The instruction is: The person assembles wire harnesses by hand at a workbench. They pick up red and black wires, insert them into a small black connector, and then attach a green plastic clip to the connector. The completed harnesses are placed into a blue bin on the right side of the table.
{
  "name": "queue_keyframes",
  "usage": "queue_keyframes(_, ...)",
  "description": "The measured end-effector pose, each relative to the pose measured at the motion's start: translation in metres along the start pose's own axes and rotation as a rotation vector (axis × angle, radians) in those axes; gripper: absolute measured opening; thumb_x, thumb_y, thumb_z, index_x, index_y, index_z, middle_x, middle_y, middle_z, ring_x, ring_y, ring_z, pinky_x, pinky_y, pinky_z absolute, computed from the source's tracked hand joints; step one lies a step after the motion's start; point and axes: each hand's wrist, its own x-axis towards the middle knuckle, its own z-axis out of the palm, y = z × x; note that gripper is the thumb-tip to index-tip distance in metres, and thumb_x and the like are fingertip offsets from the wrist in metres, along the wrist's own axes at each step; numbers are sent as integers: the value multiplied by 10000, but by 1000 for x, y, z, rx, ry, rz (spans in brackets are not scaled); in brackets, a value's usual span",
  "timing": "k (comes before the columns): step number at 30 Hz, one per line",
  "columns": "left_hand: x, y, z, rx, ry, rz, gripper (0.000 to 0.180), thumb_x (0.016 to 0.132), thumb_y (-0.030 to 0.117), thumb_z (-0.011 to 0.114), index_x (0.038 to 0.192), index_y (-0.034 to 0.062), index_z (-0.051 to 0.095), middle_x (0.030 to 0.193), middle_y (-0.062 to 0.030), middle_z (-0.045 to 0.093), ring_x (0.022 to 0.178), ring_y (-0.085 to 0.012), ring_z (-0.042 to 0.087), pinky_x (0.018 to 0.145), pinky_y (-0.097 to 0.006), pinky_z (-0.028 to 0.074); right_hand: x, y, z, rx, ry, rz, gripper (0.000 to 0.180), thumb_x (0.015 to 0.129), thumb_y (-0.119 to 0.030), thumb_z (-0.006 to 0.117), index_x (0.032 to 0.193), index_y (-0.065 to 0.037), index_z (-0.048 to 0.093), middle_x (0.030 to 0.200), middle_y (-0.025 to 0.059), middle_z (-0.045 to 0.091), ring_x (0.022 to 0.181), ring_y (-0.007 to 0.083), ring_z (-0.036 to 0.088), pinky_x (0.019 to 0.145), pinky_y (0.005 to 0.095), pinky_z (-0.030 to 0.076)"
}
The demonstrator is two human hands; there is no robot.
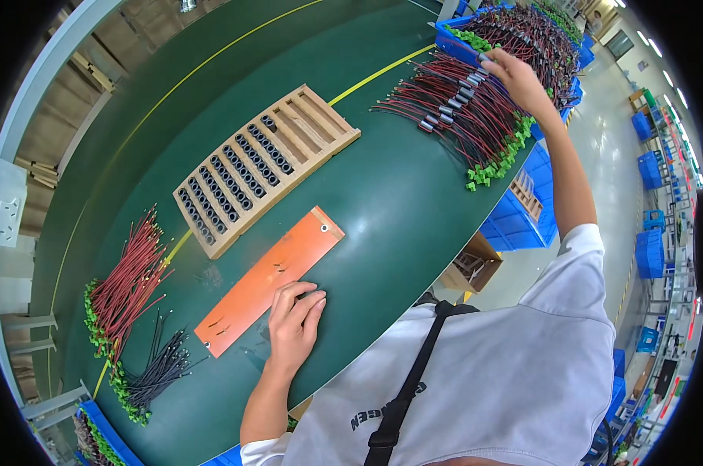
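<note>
My left hand (293,318) rests flat on the green table (382,202), fingers over the near edge of an orange board (270,276); it holds nothing that I can see. My right hand (516,78) reaches far out to a pile of red and black wire harnesses (464,109) with grey sleeves and green connectors, its fingers closed on one wire's grey sleeve at the pile's far end. A wooden slotted rack (262,167) holding rows of dark ring cores lies beyond the orange board.
A bundle of red wires (126,291) with green connectors and a bunch of black wires (161,369) lie at the left. Blue bins (522,221) stand past the table's right edge; another blue bin (460,39) holds more harnesses. A yellow line crosses the table.
</note>
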Motion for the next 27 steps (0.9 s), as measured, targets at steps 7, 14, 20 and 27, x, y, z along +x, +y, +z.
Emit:
queue_keyframes(7, -2, -4, -1, 9, 18, 6, 128, 823, 5, 785, 947, -3, 757, 1029, -122, 684, 978, -323, 639, 843, -412, 534, -2, 58, 63, -191, 30, 9, 412, 1000, -404, 604, 1265, -91, 652, 1091, 196, 710, 1025, 409, 666, 871, 484, 528)
queue_keyframes(14, -3, -6, -2, 11, -12, 12, 131, 814, 3, 781, 942, 5, 753, 1002, -113, 683, 952, -305, 654, 934, -453, 538, -24, 52, 43, -160, 114, 82, 342, 1006, -359, 597, 1154, -79, 727, 1094, 197, 704, 991, 399, 673, 861, 477, 533)
queue_keyframes(20, -2, -5, -3, 22, -31, 27, 137, 812, -4, 778, 946, 4, 748, 988, -106, 684, 939, -294, 656, 912, -437, 534, -30, 44, 37, -448, 63, -75, 262, 1017, -326, 580, 1183, -191, 731, 923, 118, 605, 805, 367, 659, 708, 483, 535)
queue_keyframes(27, -2, -6, -2, 35, -30, 45, 138, 809, 2, 782, 943, 7, 747, 984, -102, 683, 934, -292, 655, 884, -423, 535, -47, 36, 41, -586, 13, -144, 319, 1027, -287, 563, 1329, -225, 642, 944, 94, 589, 837, 327, 661, 688, 449, 555)
